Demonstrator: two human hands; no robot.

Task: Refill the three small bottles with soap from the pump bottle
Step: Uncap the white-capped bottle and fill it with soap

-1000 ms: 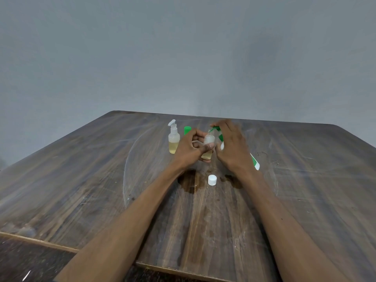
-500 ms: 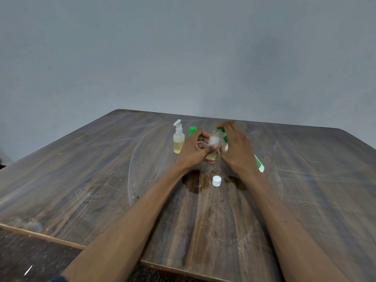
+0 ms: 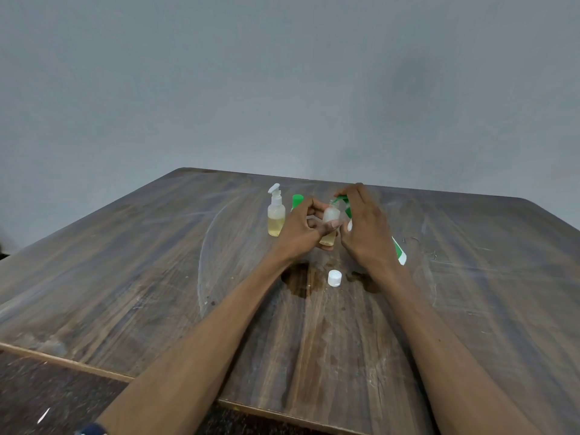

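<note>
My left hand [image 3: 301, 230] grips a small clear bottle [image 3: 330, 224] with yellow soap in its lower part, held just above the table. My right hand [image 3: 365, 230] holds a green and white pump bottle [image 3: 398, 251], tilted so its green nozzle [image 3: 338, 200] is at the small bottle's mouth. A white cap [image 3: 334, 277] lies on the table in front of my hands. Left of them stands a small spray bottle [image 3: 276, 215] half full of yellow soap. A green-capped bottle [image 3: 297, 200] shows behind my left hand, mostly hidden.
The dark wooden table [image 3: 125, 277] has a wet dark stain [image 3: 298, 277] near the white cap and pale scratch marks. Its near edge [image 3: 94, 368] runs across the lower left, with dark floor below. A grey wall rises behind.
The camera view has shifted slightly. Both hands hold the small bottle and the pump bottle in the same pose as before.
</note>
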